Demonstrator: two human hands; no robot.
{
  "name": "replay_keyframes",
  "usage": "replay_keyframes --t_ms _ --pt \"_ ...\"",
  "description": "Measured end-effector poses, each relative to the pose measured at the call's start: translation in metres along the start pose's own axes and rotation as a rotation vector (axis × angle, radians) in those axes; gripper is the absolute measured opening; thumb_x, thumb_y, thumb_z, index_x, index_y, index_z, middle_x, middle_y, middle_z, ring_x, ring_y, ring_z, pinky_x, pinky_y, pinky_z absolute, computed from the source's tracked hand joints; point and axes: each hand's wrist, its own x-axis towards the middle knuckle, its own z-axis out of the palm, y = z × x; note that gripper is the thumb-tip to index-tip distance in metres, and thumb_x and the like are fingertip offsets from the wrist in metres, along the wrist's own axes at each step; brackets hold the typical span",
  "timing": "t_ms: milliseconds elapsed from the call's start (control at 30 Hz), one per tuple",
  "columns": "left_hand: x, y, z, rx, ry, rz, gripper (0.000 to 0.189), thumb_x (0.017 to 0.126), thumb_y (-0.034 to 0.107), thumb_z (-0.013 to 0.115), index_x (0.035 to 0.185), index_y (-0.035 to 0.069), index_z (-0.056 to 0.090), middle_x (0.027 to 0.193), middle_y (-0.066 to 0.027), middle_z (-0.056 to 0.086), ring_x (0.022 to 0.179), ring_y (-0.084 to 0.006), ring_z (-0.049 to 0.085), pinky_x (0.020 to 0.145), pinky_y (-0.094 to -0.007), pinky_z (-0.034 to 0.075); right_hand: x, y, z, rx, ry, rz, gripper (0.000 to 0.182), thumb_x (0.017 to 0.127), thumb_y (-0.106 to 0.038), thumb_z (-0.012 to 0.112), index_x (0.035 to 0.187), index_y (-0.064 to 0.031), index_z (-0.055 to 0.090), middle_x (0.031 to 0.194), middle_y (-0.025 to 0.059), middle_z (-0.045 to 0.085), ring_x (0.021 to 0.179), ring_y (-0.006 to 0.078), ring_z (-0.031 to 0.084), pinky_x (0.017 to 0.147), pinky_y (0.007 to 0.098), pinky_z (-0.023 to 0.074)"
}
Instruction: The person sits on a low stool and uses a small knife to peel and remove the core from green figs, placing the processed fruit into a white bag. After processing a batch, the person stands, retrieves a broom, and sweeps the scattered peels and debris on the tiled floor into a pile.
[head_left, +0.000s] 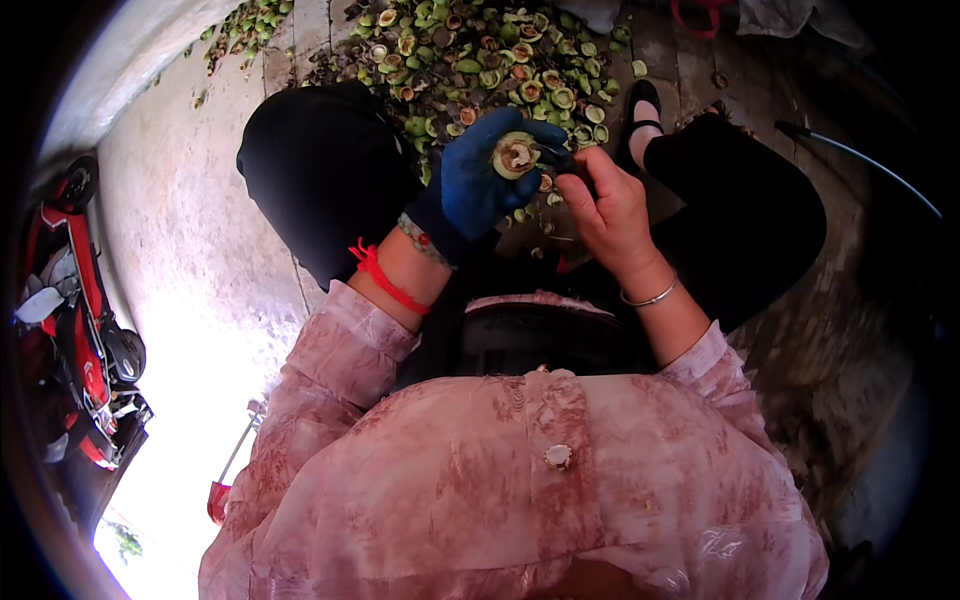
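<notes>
My left hand (480, 176), in a blue work glove, is closed around a green-husked nut (515, 155), probably a walnut. Its cut face is turned up, showing a pale green rim and a brown and whitish middle. Just to the right, my bare right hand (611, 206) grips a small dark tool (556, 159) whose tip meets the nut's right side. The glove and fingers hide much of that tool, so its exact kind cannot be told. Below both hands, cut green husks (532, 90) lie heaped on the floor, many with brown hollows facing up.
A smaller pile of green husks (251, 26) lies by the pale wall at upper left. A red and black wheeled vehicle (82, 322) stands at far left, and a red long-handled dustpan (219, 501) at lower left. My black-shod foot (643, 112) rests beside the heap on the concrete floor (180, 187).
</notes>
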Motion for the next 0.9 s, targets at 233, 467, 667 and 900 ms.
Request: replay_keyframes --t_ms 233,467,667,900 --pt "0.001 -0.009 -0.016 0.238 -0.266 0.266 0.036 0.087 0.003 0.051 0.122 0.004 0.044 0.114 -0.0152 0.055 0.099 -0.0208 0.058 0.071 -0.0247 0.051 -0.001 0.003 0.003 -0.013 -0.008 -0.029 0.024 0.080 -0.025 0.063 0.083 -0.0055 0.050 0.069 0.0122 0.058 0.063 0.0327 0.058 0.053 0.0367 0.0450" --pt "-0.001 -0.012 -0.019 0.621 -0.193 0.421 0.054 0.081 -0.010 0.055 0.128 0.008 0.036 0.121 -0.0172 0.050 0.106 -0.0241 0.055 0.080 -0.0302 0.051 0.000 0.004 0.004 0.005 0.014 -0.033 0.023 0.079 -0.023 0.064 0.084 -0.0054 0.050 0.068 0.0120 0.057 0.062 0.0325 0.058 0.053 0.0366 0.0445" --pt "-0.003 -0.009 0.013 0.419 0.178 0.289 0.026 0.092 0.021 0.041 0.114 0.008 0.046 0.099 -0.0078 0.060 0.068 -0.0117 0.056 0.051 -0.0201 0.042 -0.002 0.006 0.005 0.006 -0.008 -0.044 0.023 0.080 -0.023 0.064 0.086 -0.0058 0.051 0.068 0.0115 0.057 0.062 0.0324 0.058 0.053 0.0368 0.0444" --pt "-0.001 -0.008 0.006 0.415 0.147 0.308 0.023 0.093 0.026 0.040 0.100 0.006 0.051 0.089 -0.0054 0.061 0.060 -0.0093 0.056 0.045 -0.0180 0.040 -0.006 0.006 0.015 -0.112 0.040 -0.069 0.027 0.080 -0.028 0.064 0.086 -0.0068 0.049 0.069 0.0105 0.057 0.062 0.0321 0.057 0.052 0.0377 0.0448"
